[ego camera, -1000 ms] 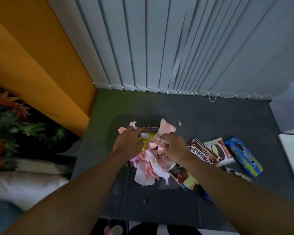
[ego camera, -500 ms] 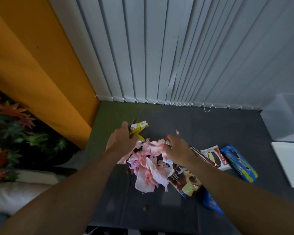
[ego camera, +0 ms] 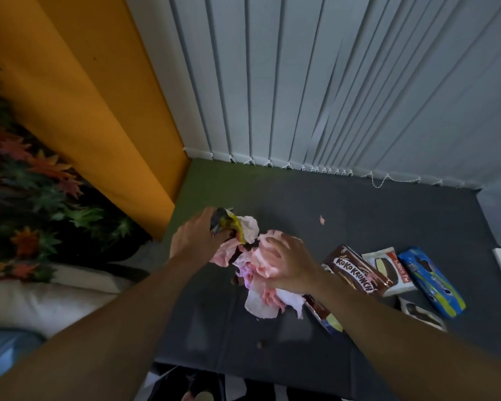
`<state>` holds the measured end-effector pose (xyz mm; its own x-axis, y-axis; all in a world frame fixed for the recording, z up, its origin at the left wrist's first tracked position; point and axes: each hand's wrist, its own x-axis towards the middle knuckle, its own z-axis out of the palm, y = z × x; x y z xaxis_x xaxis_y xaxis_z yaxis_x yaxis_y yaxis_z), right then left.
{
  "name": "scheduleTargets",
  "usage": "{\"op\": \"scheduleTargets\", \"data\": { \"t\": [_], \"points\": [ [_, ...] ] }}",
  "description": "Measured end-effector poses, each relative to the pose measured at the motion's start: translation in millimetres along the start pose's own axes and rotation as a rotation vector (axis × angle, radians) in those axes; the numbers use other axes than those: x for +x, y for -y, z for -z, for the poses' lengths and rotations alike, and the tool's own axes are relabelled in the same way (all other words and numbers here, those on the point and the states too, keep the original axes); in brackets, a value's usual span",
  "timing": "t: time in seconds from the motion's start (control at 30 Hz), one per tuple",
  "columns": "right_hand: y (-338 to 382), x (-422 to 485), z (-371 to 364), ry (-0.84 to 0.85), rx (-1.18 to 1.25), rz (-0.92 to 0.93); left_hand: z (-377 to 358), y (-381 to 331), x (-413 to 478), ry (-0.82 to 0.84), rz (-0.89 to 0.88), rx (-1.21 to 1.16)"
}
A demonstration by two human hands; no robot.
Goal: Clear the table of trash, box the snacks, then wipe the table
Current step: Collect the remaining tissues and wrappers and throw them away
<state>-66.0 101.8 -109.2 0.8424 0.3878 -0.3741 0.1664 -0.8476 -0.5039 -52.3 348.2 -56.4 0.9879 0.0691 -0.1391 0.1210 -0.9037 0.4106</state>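
Right hand has gone from pinching the top edge of the tissue wad to spreading over it. Left hand is beside it as before, clamped on the yellow wrapper.

Head view:
- Wad sits mid-frame on the dark table, pink and white, loose and crumpled. My read: near weightless, soft, compresses to nothing, sheds bits. One scrap already lies apart, toward the blinds. Best taken by scooping from both sides and squeezing, not by a corner.
- Wrapper looks like thin crinkly film, light and slippery. Pinching it together with the paper should hold it.
- Left hand: knuckles up, fingers curled round the wrapper and the wad's left edge.
- Right hand: palm down, fingers bent over the top of the wad, grasping it. Some blur, so the depth of the grasp is unclear.
- Both forearms come in from the bottom of the frame and converge on the wad.
- Snack packs lie just right of the right wrist, untouched, and one is partly under the forearm. Crumbs sit lower centre.
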Motion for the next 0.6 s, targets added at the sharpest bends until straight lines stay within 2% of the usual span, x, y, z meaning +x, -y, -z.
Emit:
{"op": "scheduleTargets", "data": {
  "t": [0.17, 0.33, 0.5, 0.6],
  "points": [
    [5.7, 8.9, -23.7, 0.107, -0.140, -0.042, -8.4, 28.3, -8.3, 0.145, -0.006, 0.098],
    [12.3, 15.3, -34.1, -0.013, -0.134, -0.054, -14.4, 44.9, -20.3, 0.264, -0.023, 0.035],
    [14.3, 21.3, -22.8, -0.118, -0.100, -0.032, -14.1, 48.3, -18.1, 0.236, -0.042, 0.012],
    [14.3, 24.4, -9.8, -0.186, -0.045, -0.042, -9.6, 45.1, -13.4, 0.162, -0.026, 0.033]
  ]
}}
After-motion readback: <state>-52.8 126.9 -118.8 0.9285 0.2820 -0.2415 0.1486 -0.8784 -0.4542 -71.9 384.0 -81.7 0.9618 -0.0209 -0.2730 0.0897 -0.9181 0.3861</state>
